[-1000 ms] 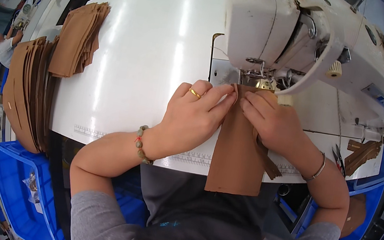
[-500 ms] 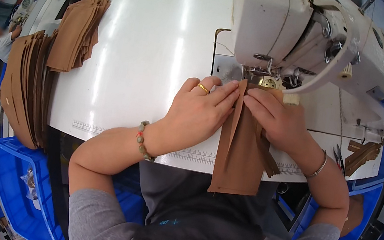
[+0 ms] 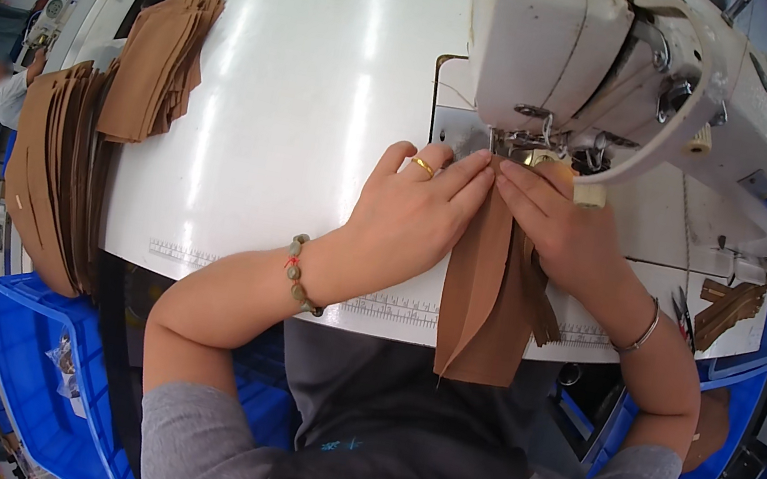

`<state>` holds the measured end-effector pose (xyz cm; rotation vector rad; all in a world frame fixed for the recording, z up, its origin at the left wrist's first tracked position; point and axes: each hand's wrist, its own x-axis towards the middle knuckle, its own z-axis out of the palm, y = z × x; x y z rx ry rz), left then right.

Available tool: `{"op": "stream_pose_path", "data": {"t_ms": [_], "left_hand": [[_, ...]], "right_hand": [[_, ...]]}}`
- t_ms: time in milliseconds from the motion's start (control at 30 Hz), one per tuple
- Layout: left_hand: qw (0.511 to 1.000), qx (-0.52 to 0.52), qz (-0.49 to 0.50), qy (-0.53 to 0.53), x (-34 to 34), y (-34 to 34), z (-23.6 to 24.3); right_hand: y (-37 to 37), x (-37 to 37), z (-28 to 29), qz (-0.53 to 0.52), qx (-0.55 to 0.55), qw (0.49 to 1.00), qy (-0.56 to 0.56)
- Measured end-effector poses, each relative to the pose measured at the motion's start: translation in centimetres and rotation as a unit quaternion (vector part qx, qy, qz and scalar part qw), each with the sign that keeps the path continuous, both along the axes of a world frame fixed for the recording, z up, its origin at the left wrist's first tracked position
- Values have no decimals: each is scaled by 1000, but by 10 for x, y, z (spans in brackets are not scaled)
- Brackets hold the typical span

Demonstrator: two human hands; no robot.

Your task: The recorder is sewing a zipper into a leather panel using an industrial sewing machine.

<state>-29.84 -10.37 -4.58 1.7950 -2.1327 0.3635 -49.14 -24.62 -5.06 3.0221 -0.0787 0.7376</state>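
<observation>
A brown fabric piece (image 3: 487,303) runs from the needle area of a white sewing machine (image 3: 537,47) toward me and hangs over the table's front edge. Its upper end lies just in front of the presser foot (image 3: 501,144). My left hand (image 3: 417,210), with a gold ring, closes its fingertips on the left side of that end. From the right, my right hand (image 3: 575,233) holds it too, fingertips nearly touching the left ones. A lengthwise fold shows in the fabric. Narrow brown strips (image 3: 545,319) hang beneath my right hand. My fingers hide the seam.
Brown fabric stacks (image 3: 54,174) lie at the table's left, a smaller one (image 3: 157,68) behind. Scissors (image 3: 686,319) and brown scraps (image 3: 729,310) are at the right. Blue bins (image 3: 42,370) stand below both sides. Ruler marks (image 3: 372,308) line the front edge. A person (image 3: 7,93) sits far left.
Both hands have moved slightly away from me, toward the presser foot, with the fabric. The raised fold has opened out flatter, and the hanging end has shifted a little right.
</observation>
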Motion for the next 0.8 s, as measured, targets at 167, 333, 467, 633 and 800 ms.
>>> {"op": "stream_pose_path", "data": {"t_ms": [167,333,467,633,800], "left_hand": [[1000,-9,18,15,2,-12,-4],[999,-12,31,12,2,-14,-7],[999,-14,37,-20,-7,-3,-2],[998,65,-25,0,-39,68,13],[997,50,-57,20,-70,116,11]], "right_hand": [[-11,1,-10,-42,20,998,38],[-18,4,-14,-31,9,999,-7],[-15,4,-5,-20,6,1000,-10],[4,-8,11,51,-7,997,57],[43,-37,22,116,-20,989,92]]}}
